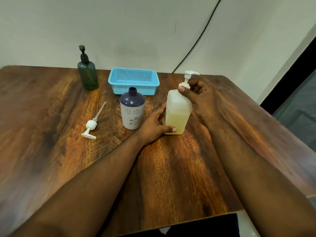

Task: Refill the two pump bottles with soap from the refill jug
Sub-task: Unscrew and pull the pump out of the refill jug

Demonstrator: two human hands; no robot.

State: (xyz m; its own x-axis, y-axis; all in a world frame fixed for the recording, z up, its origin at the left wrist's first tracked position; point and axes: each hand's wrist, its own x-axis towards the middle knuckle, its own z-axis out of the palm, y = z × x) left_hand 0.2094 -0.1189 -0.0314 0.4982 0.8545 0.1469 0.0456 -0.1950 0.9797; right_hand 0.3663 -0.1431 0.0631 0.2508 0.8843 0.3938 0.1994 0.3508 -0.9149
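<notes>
Left hand (153, 127) grips the jug (177, 112) low. Right hand (201, 98) pinches its pump collar (184, 85). An uncapped bottle (132, 108) stands just left of the jug.

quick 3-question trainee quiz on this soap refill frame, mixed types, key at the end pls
1. True or false: the purple-topped bottle has its pump screwed on.
2. Which hand grips the collar of the white pump on the translucent jug? A) left hand B) right hand
3. Fill in: the loose white pump lies on the table, to the ____ of the purple-topped bottle as the camera sees it.

Key:
1. False; its neck is open.
2. B; the right hand is at the collar, while the left hand steadies the jug's base.
3. Left.
</notes>
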